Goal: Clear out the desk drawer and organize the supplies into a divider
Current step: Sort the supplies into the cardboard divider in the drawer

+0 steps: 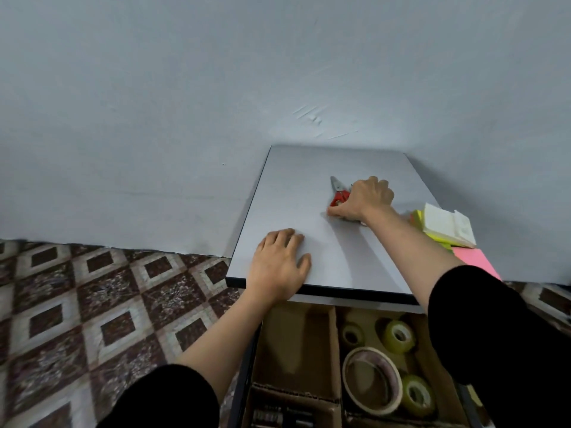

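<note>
Red-handled scissors [337, 193] lie on the grey desk top [293, 193], blades pointing away. My right hand [363, 199] is closed over their handles. My left hand [279, 262] rests flat on the desk's front left corner, fingers spread, holding nothing. Below the desk edge the open drawer holds a cardboard divider [333, 341]. Its right compartment contains several tape rolls [372, 379]; its upper left compartment [293, 344] is bare. A lower left compartment [281, 413] holds dark items I cannot make out.
Stacks of sticky notes, white and yellow [445, 227] and pink [475, 262], sit at the desk's right edge. A pale blue wall [185, 88] backs the desk. Patterned floor tiles [92, 304] lie to the left.
</note>
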`<state>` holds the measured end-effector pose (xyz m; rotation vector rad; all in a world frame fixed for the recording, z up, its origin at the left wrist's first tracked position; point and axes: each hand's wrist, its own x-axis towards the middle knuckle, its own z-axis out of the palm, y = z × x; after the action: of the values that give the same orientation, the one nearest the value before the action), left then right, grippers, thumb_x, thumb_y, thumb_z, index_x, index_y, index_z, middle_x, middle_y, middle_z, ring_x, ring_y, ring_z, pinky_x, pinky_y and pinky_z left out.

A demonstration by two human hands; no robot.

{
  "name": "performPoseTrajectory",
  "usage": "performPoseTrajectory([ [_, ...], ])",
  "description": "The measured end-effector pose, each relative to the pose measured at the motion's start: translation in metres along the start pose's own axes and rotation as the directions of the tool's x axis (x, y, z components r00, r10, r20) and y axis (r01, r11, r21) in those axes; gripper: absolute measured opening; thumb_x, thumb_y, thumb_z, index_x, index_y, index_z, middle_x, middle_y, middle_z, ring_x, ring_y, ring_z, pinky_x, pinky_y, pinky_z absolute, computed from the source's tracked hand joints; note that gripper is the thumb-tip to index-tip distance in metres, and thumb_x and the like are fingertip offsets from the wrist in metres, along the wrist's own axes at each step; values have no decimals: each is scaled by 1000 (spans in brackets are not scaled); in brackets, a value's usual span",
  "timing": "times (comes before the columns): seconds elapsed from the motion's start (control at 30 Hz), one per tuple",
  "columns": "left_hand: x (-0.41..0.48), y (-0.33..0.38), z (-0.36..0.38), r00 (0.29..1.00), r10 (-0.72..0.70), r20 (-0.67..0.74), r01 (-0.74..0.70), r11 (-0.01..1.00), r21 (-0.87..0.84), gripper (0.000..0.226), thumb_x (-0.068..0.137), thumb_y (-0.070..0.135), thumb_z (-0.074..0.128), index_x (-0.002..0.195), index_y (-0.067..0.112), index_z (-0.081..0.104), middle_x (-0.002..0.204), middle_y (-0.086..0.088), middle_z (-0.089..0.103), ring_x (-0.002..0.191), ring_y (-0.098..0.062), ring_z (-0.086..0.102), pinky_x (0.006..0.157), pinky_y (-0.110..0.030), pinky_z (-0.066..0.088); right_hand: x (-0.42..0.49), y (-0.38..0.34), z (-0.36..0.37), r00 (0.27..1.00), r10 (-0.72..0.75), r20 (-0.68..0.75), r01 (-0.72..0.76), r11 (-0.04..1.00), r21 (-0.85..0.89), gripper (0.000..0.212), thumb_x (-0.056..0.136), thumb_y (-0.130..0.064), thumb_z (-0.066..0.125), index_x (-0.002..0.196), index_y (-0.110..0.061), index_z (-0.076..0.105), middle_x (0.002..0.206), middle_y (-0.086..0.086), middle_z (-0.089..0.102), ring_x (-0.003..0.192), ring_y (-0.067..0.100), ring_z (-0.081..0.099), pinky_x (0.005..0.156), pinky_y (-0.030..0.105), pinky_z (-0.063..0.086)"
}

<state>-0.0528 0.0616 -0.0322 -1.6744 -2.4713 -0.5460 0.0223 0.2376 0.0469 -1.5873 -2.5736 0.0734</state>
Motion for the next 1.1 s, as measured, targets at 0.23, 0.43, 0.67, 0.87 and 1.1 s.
performPoseTrajectory([
  [0.23, 0, 0, -2, 1000, -10, 9, 10, 1000, -6, 83, 72, 54, 3, 136, 17, 42, 145, -1, 37, 133, -19, 29, 109, -30, 22, -1, -9, -7, 1000, -28, -14, 29, 999, 44, 43, 65, -44, 71, 92, -14, 57, 106, 9, 62, 102, 30, 58, 68, 26, 39],
  [0.43, 1, -2, -3, 999, -26, 26, 26, 999, -27, 46, 97, 38, 36, 138, 17, 40, 147, -1, 34, 135, -19, 26, 110, -30, 20, -15, 10, -16, 999, 36, -35, -22, 941, 337, 49, 68, -47, 75, 88, -6, 59, 102, 12, 61, 100, 31, 59, 66, 28, 37],
  [0.67, -1, -1, -5, 996, -41, 76, 46, 997, -61, 47, 97, 38, 38, 140, 18, 38, 146, 3, 35, 134, -16, 27, 110, -26, 20, -42, 61, -36, 991, 131, 23, -123, 831, 542, 56, 64, -50, 79, 56, -12, 39, 57, 2, 40, 62, 23, 45, 43, 29, 25],
  [0.87, 32, 12, -28, 973, -172, 154, 188, 978, -93, 43, 92, 37, 52, 125, 10, 56, 129, -6, 52, 119, -21, 47, 97, -29, 37, -53, 108, -68, 986, 158, 57, -155, 723, 673, 46, 67, -43, 78, 58, -11, 47, 56, 3, 41, 49, 17, 38, 45, 27, 27],
  [1.1, 99, 78, -42, 987, -133, 86, 145, 976, -161, 50, 88, 41, 59, 122, 4, 57, 123, -11, 59, 116, -25, 52, 89, -28, 40, -57, 138, -64, 985, 167, 33, -145, 721, 678, 43, 64, -44, 78, 61, -11, 51, 59, 2, 46, 53, 15, 42, 45, 25, 29],
])
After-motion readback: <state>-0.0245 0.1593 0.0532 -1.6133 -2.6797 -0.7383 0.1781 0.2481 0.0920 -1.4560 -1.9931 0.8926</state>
